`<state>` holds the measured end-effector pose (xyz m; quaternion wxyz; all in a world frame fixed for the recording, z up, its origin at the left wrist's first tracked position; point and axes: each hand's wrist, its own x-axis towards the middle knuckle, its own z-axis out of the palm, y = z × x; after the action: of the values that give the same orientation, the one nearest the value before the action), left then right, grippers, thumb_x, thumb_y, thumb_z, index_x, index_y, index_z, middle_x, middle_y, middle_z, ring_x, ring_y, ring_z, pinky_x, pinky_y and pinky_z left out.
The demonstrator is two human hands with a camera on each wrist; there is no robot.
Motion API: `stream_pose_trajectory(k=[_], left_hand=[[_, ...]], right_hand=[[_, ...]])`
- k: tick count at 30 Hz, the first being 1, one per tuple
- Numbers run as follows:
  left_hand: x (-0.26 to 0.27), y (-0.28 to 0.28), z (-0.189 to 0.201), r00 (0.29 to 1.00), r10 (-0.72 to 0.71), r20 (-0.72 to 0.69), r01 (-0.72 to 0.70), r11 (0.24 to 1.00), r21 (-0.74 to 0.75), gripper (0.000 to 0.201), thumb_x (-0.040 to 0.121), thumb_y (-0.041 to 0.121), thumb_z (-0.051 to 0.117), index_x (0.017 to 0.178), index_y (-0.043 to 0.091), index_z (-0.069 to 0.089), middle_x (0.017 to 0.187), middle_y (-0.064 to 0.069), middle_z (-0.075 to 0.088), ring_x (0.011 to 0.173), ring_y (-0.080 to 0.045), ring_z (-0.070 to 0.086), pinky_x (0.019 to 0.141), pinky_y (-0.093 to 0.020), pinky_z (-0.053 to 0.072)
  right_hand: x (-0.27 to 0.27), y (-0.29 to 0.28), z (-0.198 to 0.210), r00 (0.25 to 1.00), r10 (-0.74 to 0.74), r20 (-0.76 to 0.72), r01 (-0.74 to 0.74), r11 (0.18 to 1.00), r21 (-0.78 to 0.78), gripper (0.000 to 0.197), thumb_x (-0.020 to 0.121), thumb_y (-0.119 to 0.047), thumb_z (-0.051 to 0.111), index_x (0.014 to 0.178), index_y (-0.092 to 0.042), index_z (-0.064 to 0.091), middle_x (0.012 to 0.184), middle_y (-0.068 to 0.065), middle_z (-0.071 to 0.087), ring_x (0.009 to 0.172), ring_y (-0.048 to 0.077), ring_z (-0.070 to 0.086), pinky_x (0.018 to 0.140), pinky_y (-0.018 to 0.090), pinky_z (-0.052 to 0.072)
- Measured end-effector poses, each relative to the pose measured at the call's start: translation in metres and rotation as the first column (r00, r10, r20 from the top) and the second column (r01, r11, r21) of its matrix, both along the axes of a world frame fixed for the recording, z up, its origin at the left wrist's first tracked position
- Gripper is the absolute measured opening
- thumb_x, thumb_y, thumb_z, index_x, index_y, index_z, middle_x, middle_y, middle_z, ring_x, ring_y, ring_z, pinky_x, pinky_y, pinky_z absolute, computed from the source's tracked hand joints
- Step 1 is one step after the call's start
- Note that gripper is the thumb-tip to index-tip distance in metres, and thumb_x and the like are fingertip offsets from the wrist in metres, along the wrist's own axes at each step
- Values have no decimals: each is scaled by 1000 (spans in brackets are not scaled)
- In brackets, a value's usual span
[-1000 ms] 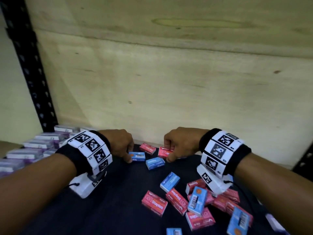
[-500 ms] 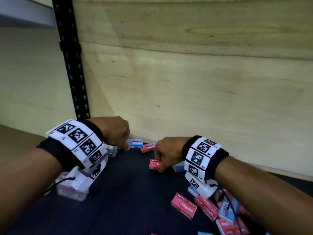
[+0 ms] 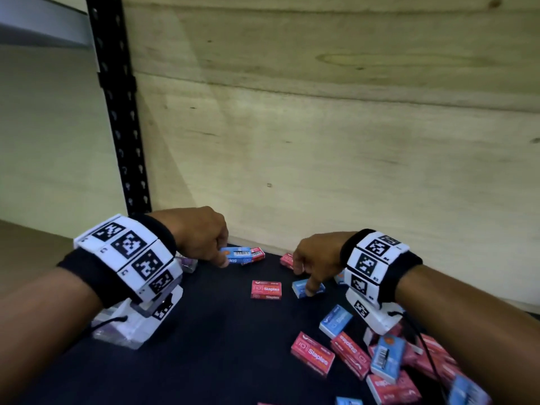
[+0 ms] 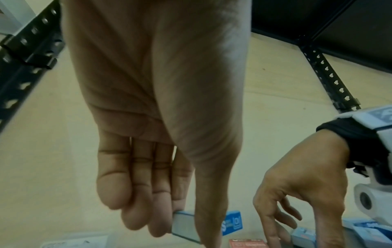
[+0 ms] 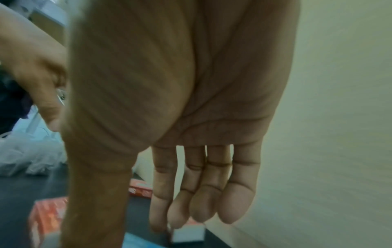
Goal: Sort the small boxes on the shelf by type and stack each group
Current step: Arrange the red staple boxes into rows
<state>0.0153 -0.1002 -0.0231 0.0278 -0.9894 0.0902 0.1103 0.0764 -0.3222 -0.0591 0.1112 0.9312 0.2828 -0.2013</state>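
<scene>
item: left hand [image 3: 201, 235], near the back left of the dark shelf mat [image 3: 204, 331]. thumb and fingers pinch a blue box [image 3: 236, 255] by its end; the left wrist view shows the box's pale end wedged between thumb and forefinger. a red box [image 3: 257, 254] lies touching the blue one on its far side.

item: right hand [image 3: 317, 258], fingers extended downward and slightly spread, thumb tip resting on a second blue box [image 3: 301, 288] that lies flat on the mat; whether the fingers grip it cannot be told. another red box [image 3: 287, 260] sits just behind this hand by the wall.

item: lone red staples box [image 3: 266, 289], flat, label up, between the two hands and nearer the viewer.

item: loose heap of red and blue boxes [image 3: 380, 361], unsorted, at the near right under the right forearm.

item: pale purple boxes [image 3: 187, 263], partly hidden behind the left wrist.

surround: plywood back panel [image 3: 321, 141]; black perforated upright [image 3: 117, 112].
</scene>
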Motion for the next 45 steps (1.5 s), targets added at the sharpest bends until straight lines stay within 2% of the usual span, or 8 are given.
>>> stream_pose_trajectory(k=[5, 13, 18, 21, 26, 29, 39, 45], left_hand=[[1, -18, -4, 999, -30, -17, 30, 1000, -3, 28, 87, 46, 68, 104, 24, 69, 79, 13, 58, 67, -3, 51, 60, -19, 40], [10, -63, -7, 992, -120, -47, 119, 993, -18, 33, 85, 47, 69, 109, 25, 71, 98, 10, 66, 91, -10, 60, 79, -26, 49], [20, -115, -7, 970, -238, -41, 238, 971, -11, 36, 85, 49, 68, 111, 24, 69, 90, 11, 60, 85, -10, 57, 74, -25, 45], [27, -153, -8, 951, -305, -45, 304, 952, -30, 40, 85, 50, 68, 114, 23, 69, 95, 8, 65, 87, -12, 60, 77, -27, 48], [37, -207, -18, 916, -398, -54, 399, 917, -4, 42, 84, 51, 69, 110, 18, 71, 102, 3, 69, 93, -17, 63, 83, -33, 53], [44, -218, -27, 917, -393, -63, 395, 918, 21, 45, 84, 53, 68, 107, 15, 72, 103, 0, 71, 94, -20, 65, 85, -36, 54], [56, -196, -46, 938, -314, -144, 320, 947, 17, 40, 78, 48, 75, 104, 19, 73, 99, 3, 69, 92, -18, 65, 82, -31, 53], [55, -175, -46, 950, -285, -127, 282, 958, -43, 36, 78, 49, 76, 103, 23, 71, 86, 12, 63, 83, -11, 60, 69, -24, 44]], right_hand=[[1, -17, -2, 999, -28, -23, 29, 999, 23, 39, 76, -31, 84, 110, -18, 72, 89, -5, 64, 81, 15, 58, 76, 29, 49], [-10, -65, 23, 992, -114, 52, 111, 992, 68, 37, 77, -38, 81, 110, -24, 69, 93, -7, 62, 88, 16, 57, 80, 31, 48], [-25, -125, 40, 970, -228, 83, 224, 973, 51, 40, 80, -39, 79, 114, -22, 67, 89, -8, 59, 85, 15, 55, 74, 28, 42], [-33, -163, 41, 946, -313, 88, 310, 950, 48, 39, 80, -41, 78, 113, -22, 67, 83, -11, 59, 77, 11, 54, 74, 28, 43], [-45, -215, 32, 903, -420, 92, 418, 907, 48, 37, 79, -40, 79, 109, -24, 67, 78, -12, 57, 82, 14, 56, 80, 32, 48], [-45, -231, 25, 893, -441, 90, 437, 897, 62, 37, 78, -40, 78, 109, -24, 66, 78, -13, 56, 80, 11, 56, 76, 29, 47], [-12, -196, 13, 936, -344, 76, 335, 935, 114, 37, 84, -42, 74, 114, -23, 64, 85, -14, 56, 89, 15, 55, 73, 28, 41], [0, -172, -1, 952, -301, 52, 295, 951, 98, 42, 83, -40, 76, 118, -20, 64, 100, -5, 61, 92, 18, 57, 78, 29, 44]])
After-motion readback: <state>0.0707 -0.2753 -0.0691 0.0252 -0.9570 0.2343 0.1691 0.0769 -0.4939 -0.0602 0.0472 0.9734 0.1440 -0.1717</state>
